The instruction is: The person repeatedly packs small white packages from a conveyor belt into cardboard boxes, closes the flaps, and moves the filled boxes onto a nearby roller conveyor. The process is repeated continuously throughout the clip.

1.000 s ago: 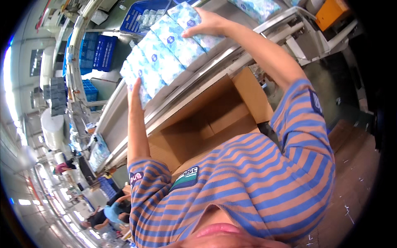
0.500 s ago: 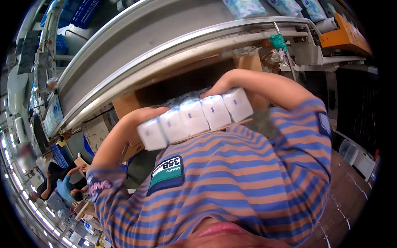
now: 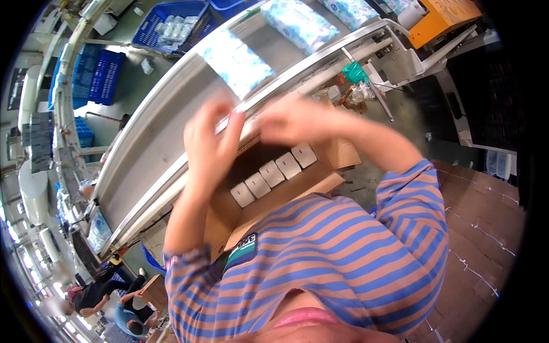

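My left hand [image 3: 213, 140] is raised over the near rail of the conveyor, its thumb and fingers apart and nothing in it. My right hand [image 3: 291, 121] hovers beside it above the far edge of an open cardboard box [image 3: 221, 223]; motion smears its fingers. Down inside this box stands a row of several white wrapped packs [image 3: 273, 173], slanting up to the right, touched by neither hand. On the belt just beyond my hands lies a blue-and-white floral plastic-wrapped pack [image 3: 237, 62]. Another such pack [image 3: 300, 24] lies farther right.
The metal conveyor [image 3: 150, 134] runs diagonally past the box. An orange machine part [image 3: 443, 20] stands at the far right. Blue crates [image 3: 106, 77] sit beyond the belt, one holding small packs [image 3: 176, 28]. Two people [image 3: 123, 308] are at the lower left.
The row of white packs went from between my hands down into the box. Both hands came away and rose toward the belt. Floral packs now appear farther left along it.
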`<state>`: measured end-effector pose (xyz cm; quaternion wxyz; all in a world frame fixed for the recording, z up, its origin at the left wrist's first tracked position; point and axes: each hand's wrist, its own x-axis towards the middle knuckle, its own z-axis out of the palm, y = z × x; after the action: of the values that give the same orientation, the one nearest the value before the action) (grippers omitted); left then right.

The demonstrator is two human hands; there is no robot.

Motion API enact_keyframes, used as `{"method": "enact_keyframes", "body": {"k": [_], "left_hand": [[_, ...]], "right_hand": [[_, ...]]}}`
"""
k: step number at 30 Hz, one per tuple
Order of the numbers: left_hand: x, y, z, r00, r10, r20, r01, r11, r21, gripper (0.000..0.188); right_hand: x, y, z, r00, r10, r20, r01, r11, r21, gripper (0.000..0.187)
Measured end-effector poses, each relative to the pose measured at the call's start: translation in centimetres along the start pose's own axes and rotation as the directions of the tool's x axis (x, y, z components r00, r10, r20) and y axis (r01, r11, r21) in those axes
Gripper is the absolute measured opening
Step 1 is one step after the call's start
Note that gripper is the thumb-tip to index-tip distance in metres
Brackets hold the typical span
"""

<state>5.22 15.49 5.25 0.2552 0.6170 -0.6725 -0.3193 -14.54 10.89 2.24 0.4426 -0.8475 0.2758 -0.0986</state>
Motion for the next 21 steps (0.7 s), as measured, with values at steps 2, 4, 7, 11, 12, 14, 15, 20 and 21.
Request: {"method": "enact_keyframes", "body": {"k": [2, 4, 7, 11, 12, 14, 15, 20, 21], "left_hand": [[7.3, 0.7, 2.6, 0.955, 0.06, -0.289, 0.075, 0.898, 0.434, 0.079], [10.2, -1.6, 4.2, 0.93, -0.154, -0.332, 0.339, 0.707, 0.621, 0.099], [11.0, -8.0, 0.8, 0.943, -0.152, -0.296, 0.304, 0.754, 0.582, 0.096], [10.5, -6.7, -0.3, 0.898, -0.422, -0.12, 0.267, 0.743, -0.613, 0.064], [11.9, -9.4, 0.6, 0.962, -0.271, -0.012, 0.208, 0.764, -0.611, 0.062], [12.1, -8.6, 3.9, 0.905, -0.175, -0.388, 0.023, 0.931, -0.365, 0.055], [12.3, -9.1, 3.8, 0.915, -0.203, -0.349, -0.026, 0.833, -0.553, 0.054], [12.9, -5.8, 5.3, 0.942, -0.254, -0.219, 0.122, 0.868, -0.482, 0.063], [13.5, -5.3, 6.7, 0.96, -0.192, -0.205, 0.041, 0.816, -0.576, 0.064]], "right_hand": [[2.1, 2.2, -5.0, 0.794, -0.146, -0.59, 0.037, 0.981, -0.193, 0.034], [4.4, 5.6, -8.6, 0.651, -0.077, -0.755, -0.336, 0.863, -0.378, 0.053], [4.9, 6.9, -9.7, 0.628, 0.436, -0.645, -0.699, 0.68, -0.221, 0.08], [7.0, 8.5, -7.6, 0.758, 0.516, -0.4, -0.588, 0.806, -0.074, 0.089], [8.3, 6.4, -5.8, 0.74, 0.41, -0.533, -0.546, 0.829, -0.12, 0.084], [9.0, 3.8, -4.9, 0.796, 0.235, -0.557, -0.408, 0.889, -0.209, 0.071], [8.5, 3.4, -5.9, 0.898, 0.149, -0.414, -0.247, 0.949, -0.195, 0.067], [5.3, 9.4, -10.2, 0.692, 0.446, -0.567, -0.604, 0.788, -0.118, 0.063], [3.9, 10.1, -11.3, 0.636, 0.561, -0.53, -0.692, 0.719, -0.07, 0.066]]}}
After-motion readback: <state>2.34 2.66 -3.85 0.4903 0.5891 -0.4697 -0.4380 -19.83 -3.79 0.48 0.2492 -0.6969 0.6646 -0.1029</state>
